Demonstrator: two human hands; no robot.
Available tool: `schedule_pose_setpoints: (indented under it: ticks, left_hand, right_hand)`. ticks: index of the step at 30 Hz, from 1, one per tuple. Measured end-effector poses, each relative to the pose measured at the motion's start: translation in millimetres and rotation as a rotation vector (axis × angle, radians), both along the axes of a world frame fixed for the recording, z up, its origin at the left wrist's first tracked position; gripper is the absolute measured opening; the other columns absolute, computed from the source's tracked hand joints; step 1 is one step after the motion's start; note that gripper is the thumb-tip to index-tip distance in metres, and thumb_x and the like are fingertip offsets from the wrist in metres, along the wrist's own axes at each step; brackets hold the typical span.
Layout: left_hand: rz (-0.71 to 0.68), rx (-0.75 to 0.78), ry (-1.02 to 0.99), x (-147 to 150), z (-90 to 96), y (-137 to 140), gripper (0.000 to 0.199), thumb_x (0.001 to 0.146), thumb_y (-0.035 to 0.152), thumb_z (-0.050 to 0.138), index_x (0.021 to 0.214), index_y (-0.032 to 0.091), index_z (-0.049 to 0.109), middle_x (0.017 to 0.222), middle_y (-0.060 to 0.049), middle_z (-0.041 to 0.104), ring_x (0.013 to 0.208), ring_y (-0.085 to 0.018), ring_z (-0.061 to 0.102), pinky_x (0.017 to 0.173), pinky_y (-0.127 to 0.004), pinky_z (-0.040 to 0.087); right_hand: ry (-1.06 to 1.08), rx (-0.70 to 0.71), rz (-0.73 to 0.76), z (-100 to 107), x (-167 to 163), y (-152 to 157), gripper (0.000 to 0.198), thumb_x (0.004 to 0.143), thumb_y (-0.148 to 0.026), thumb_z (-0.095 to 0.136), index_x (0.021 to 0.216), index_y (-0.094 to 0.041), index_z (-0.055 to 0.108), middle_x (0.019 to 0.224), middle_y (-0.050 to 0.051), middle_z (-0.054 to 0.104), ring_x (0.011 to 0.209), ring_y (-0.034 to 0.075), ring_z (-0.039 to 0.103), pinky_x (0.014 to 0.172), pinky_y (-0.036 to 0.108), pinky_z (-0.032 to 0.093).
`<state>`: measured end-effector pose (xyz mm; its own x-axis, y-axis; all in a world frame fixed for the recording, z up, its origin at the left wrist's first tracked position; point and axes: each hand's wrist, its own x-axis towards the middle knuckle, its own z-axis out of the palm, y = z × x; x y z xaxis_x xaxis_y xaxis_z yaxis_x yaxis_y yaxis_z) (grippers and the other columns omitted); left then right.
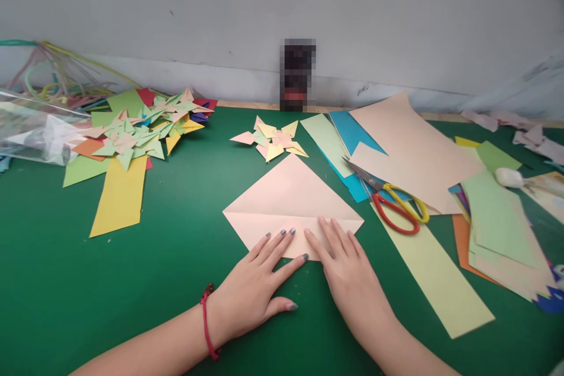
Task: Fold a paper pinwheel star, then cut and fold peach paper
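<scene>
A sheet of pale pink paper [291,191] lies on the green table in front of me, one corner pointing away. Its near part is folded up, and the flap's straight edge runs across from the left corner to the right. My left hand [253,288] rests on the lower left of the flap with fingers spread, a red cord around its wrist. On the lower right of the same flap, my right hand [346,264] lies flat with fingers outstretched. Just beyond the far corner sits a folded pink, green and yellow paper star [275,138].
Scissors [388,194] with red and yellow handles lie on paper sheets at right. A pale green strip [434,273] stretches toward me. At left are several folded stars [127,135], a yellow strip [121,200] and a clear plastic bag [39,129]. A wall [176,12] stands behind.
</scene>
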<state>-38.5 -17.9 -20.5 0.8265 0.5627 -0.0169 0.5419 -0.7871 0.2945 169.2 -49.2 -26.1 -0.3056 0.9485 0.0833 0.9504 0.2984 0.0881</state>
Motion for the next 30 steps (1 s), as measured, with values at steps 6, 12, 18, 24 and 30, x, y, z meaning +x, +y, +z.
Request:
schedule_pose_setpoints:
  ticks: [6,12,18,24,30]
  left_hand:
    - [0.004,0.032,0.029,1,0.5,-1,0.069,0.084,0.061,0.034,0.141,0.023,0.024,0.15,-0.01,0.013,0.137,-0.027,0.011,0.109,-0.044,0.022]
    - [0.048,0.112,0.086,1,1.9,-9,0.073,0.082,0.061,0.039,0.139,0.017,0.028,0.148,-0.013,0.019,0.136,-0.029,0.016,0.107,-0.047,0.024]
    - [0.143,0.181,0.131,2,8.5,-21,0.069,0.083,0.057,0.042,0.134,0.011,0.037,0.144,-0.016,0.028,0.132,-0.032,0.028,0.102,-0.048,0.034]
    - [0.168,0.237,0.013,-4,16.8,-10,0.029,0.093,0.025,0.038,0.112,0.011,0.055,0.12,-0.012,0.056,0.109,-0.024,0.053,0.096,-0.041,0.04]
    - [0.217,0.062,-0.069,-7,8.7,12,0.022,0.092,0.018,0.035,0.083,0.015,0.055,0.081,-0.004,0.055,0.073,-0.016,0.051,0.068,-0.032,0.045]
  right_hand:
    - [0.009,0.014,0.023,-1,-5,-1,0.06,0.083,-0.003,0.033,0.139,-0.025,0.032,0.145,0.01,0.031,0.131,0.029,0.029,0.097,0.049,0.039]
    - [0.0,0.017,0.031,-2,-6,-2,0.061,0.082,0.0,0.032,0.138,-0.023,0.035,0.144,0.012,0.033,0.13,0.029,0.032,0.096,0.048,0.041]
    - [0.001,0.023,0.032,-2,-7,-3,0.063,0.08,0.002,0.031,0.137,-0.023,0.036,0.144,0.012,0.032,0.129,0.029,0.034,0.094,0.047,0.042]
    - [-0.016,0.031,0.038,-2,-7,-3,0.063,0.079,0.004,0.03,0.136,-0.022,0.039,0.142,0.013,0.035,0.128,0.03,0.036,0.094,0.047,0.043]
    - [-0.019,0.022,0.025,-1,-8,-3,0.065,0.079,0.006,0.029,0.137,-0.024,0.037,0.142,0.011,0.035,0.128,0.029,0.036,0.095,0.047,0.043]
